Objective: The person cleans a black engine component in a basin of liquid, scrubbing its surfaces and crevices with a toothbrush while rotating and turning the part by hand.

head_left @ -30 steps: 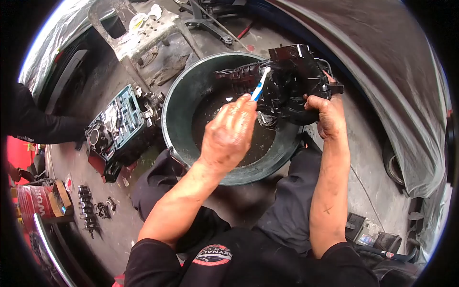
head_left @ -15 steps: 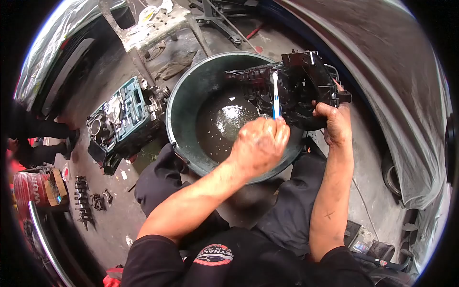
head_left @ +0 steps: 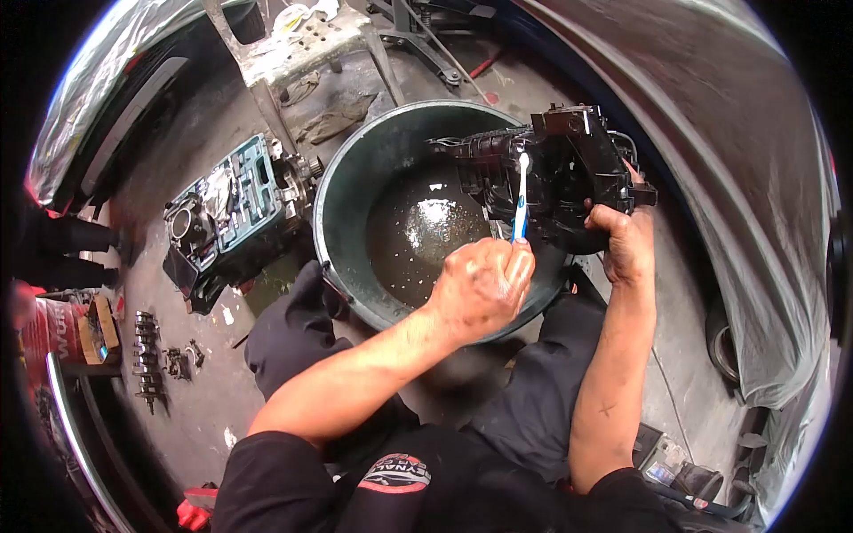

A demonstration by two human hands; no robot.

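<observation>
My left hand (head_left: 484,289) is closed around the handle of a blue-and-white toothbrush (head_left: 522,209). The brush's white head rests against a glossy black car part (head_left: 555,169) with ribs and brackets, whose exact kind I cannot make out. My right hand (head_left: 622,240) grips that part at its lower right end, thumb on the near side and other fingers mostly hidden behind it. The part is held tilted over the right side of a large dark green tub (head_left: 333,195), which has murky, shiny liquid in its bottom.
An open teal tool case (head_left: 249,200) lies left of the tub on an engine-like assembly. Beyond stands a dirty plastic chair (head_left: 306,58). A crankshaft (head_left: 147,360) is on the floor at left. Plastic sheeting (head_left: 711,178) hangs along the right. Another person's legs (head_left: 71,253) show at far left.
The toothbrush has slid slightly toward me along the black part, with the left hand. The whole view has shifted a little. Both grips are the same.
</observation>
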